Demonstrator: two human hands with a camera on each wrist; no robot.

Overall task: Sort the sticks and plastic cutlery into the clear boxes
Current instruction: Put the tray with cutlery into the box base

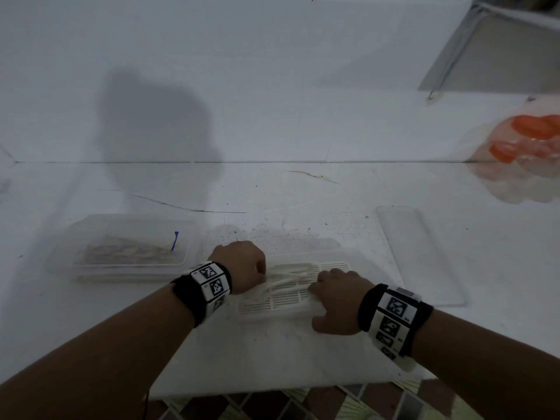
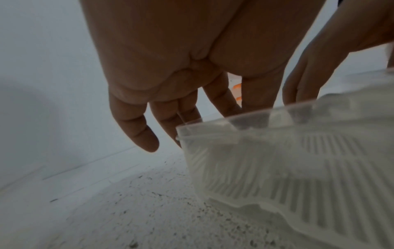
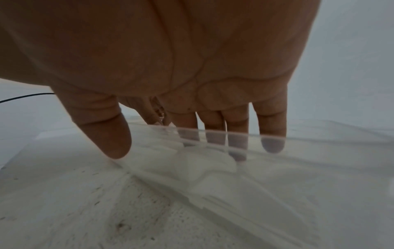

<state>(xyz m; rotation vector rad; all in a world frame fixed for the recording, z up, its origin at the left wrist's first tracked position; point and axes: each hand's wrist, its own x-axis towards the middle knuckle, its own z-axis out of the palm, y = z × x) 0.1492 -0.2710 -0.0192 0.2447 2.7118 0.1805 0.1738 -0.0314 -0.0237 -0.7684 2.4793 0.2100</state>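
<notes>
1. Plastic cutlery (image 1: 288,275) sits in the clear box (image 1: 336,253) with a slotted white tray (image 1: 291,295), mid-bench (image 1: 272,353).
2. Left hand (image 1: 242,265) and right hand (image 1: 336,298) both reach in with fingers fairly straight, not clearly gripping anything.
3. Sticks (image 1: 127,253) are in the left box (image 1: 75,237).

Bare forearms; black wristbands (image 1: 394,316) carrying white blocks with black square-code markers (image 1: 212,280) on both wrists.

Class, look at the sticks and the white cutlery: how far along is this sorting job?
Done: the sticks lie in the left clear box. In hand: the left hand and right hand reach into the middle clear box, arranging white cutlery on its slatted tray. Left: the lid lies aside, unfitted.
</notes>
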